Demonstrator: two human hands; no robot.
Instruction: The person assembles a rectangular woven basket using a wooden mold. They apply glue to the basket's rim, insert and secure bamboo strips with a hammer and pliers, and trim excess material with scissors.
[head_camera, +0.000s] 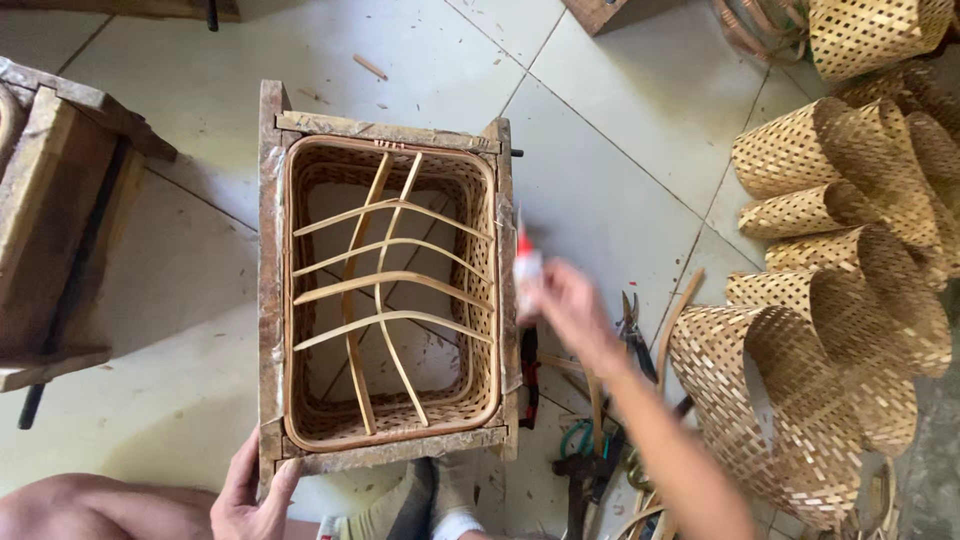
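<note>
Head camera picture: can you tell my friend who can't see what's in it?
A woven basket sits in a wooden frame on a tiled floor. The left hand grips the frame's corner; the right hand holds a small tube beside it.

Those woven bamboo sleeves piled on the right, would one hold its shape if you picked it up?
Probably not rigidly: each woven sleeve is an open tube of thin strips with gaps, so it likely flexes and feels light. Several lie curled on their sides, so one might roll when nudged.

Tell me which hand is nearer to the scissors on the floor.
Right. The right hand, holding a small glue bottle, hovers just left of the scissors. The left hand grips the wooden frame at its near left corner, far away.
</note>
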